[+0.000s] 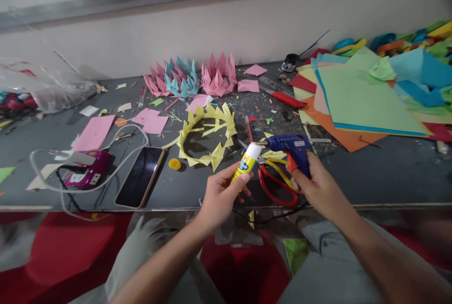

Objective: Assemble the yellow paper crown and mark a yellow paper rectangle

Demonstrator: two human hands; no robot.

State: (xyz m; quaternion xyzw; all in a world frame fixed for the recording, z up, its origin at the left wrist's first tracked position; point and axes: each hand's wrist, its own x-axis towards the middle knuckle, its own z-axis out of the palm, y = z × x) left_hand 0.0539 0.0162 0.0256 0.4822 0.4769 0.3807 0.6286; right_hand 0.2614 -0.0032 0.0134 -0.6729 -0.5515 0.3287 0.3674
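Note:
My left hand (221,195) is closed round a yellow glue stick (246,162), its white end pointing up and away. My right hand (316,184) grips the handle of a blue hot glue gun (290,146) with an orange trigger, nozzle pointing left. Both hover over the near edge of the dark table (388,172). Red-handled scissors (275,184) lie on the table between my hands. A yellow folded paper ring (208,134) sits just beyond the glue stick. A small yellow cap (174,164) lies to its left.
A phone (140,176) lies face up at left beside a purple device (88,172) with cables. Pink and teal folded paper crowns (192,79) stand at the back. Stacked coloured paper sheets (363,96) fill the right. Pink squares (94,132), scraps, a red cutter (288,100) lie about.

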